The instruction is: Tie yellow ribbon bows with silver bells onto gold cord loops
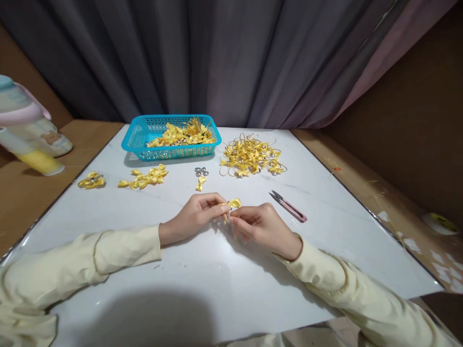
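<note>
While the left hand [193, 218] pinches a yellow bow [235, 203] between thumb and fingers, the right hand [265, 227] meets it from the right, its thumb and forefinger closed on the same bow over the white table [202, 299]. Just beyond the left hand lie a small yellow piece [200, 183] and some silver bits [201, 172]. Pink-handled snips [289, 207] rest right of the right hand. Farther off stands a blue basket [139, 135] of yellow bows, with a looped yellow heap [249, 154] to its right
</note>
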Tool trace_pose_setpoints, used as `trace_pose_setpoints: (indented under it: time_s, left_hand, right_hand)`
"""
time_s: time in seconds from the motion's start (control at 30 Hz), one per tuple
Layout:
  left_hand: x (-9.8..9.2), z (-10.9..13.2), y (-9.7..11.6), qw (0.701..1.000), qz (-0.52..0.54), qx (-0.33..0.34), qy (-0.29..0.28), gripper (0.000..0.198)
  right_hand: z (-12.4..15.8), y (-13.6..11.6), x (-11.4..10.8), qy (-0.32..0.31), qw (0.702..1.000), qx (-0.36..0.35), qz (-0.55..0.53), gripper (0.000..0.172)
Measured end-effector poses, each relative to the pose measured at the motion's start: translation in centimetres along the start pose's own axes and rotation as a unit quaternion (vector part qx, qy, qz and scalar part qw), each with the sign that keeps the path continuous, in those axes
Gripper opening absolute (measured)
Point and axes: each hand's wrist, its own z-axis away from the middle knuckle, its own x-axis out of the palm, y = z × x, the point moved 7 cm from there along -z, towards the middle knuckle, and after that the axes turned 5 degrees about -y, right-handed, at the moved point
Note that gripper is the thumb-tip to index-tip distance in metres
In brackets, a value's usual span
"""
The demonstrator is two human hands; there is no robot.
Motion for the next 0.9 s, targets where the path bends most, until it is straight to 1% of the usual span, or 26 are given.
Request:
trace_pose_setpoints:
  time_s: [0.07,0.17,0.23,0.27,0.3,0.33,0.37,0.43,0.47,0.5,0.53,0.6,0.8,0.9]
  left_hand:
    - [0.0,0.1,0.1,1.0,-0.007,0.002,0.002,0.018]
    - [0.0,0.1,0.1,1.0,-0.01,0.004,0.002,0.019]
    - [0.1,0.1,0.0,1.0,-0.008,0.005,-0.002,0.018]
    - [0.1,0.1,0.0,1.0,-0.005,0.005,-0.006,0.018]
    - [0.2,0.0,0.0,1.0,-0.002,0.005,-0.011,0.018]
    - [0.3,0.1,0.0,1.0,0.002,0.004,-0.015,0.018]
    - [0.4,0.1,0.0,1.0,0.006,0.002,-0.02,0.018]
    - [0.7,0.1,-0.1,0.999,0.012,-0.001,-0.032,0.019]
    - [0.8,0.2,-0.1,0.999,0.012,-0.002,-0.037,0.019]
    - [0.9,0.2,-0.1,0.999,0.012,-0.003,-0.042,0.019]
    - [0.9,0.2,-0.1,0.999,0.01,-0.005,-0.045,0.019]
    - [1.0,0.3,-0.2,0.999,0.005,-0.01,-0.05,0.019]
    - [1.1,0.2,-0.5,0.998,-0.015,-0.018,-0.055,0.018]
    - [1.0,0.1,-0.6,0.998,-0.022,-0.021,-0.047,0.018]
  right_hand:
    - [0.2,-0.5,-0.4,0.004,0.999,-0.008,0.036,0.023]
    - [0.7,-1.4,-1.9,0.053,0.995,-0.02,0.083,0.021]
    - [1.1,-1.6,-3.4,0.118,0.991,-0.026,0.066,0.017]
    - [1.2,-1.6,-4.2,0.147,0.988,-0.03,0.037,0.013]
    - [1.2,-1.4,-4.8,0.161,0.986,-0.035,-0.006,0.01]
    - [1.0,-1.1,-5.1,0.152,0.986,-0.038,-0.06,0.015]
    - [0.6,-0.7,-5.0,0.118,0.985,-0.038,-0.12,0.022]
    - [-0.2,0.0,-3.8,0.006,0.971,-0.02,-0.237,0.036]
    - [-0.4,0.3,-3.1,-0.044,0.959,-0.006,-0.279,0.038]
    - [-0.6,0.6,-2.6,-0.077,0.949,0.008,-0.305,0.038]
    - [-0.7,0.9,-2.3,-0.094,0.943,0.02,-0.319,0.037]
    - [-0.7,1.2,-2.1,-0.098,0.943,0.038,-0.316,0.033]
    - [-0.6,1.1,-3.1,-0.028,0.967,0.051,-0.248,0.027]
    - [-0.5,0.8,-3.5,-0.013,0.972,0.047,-0.231,0.027]
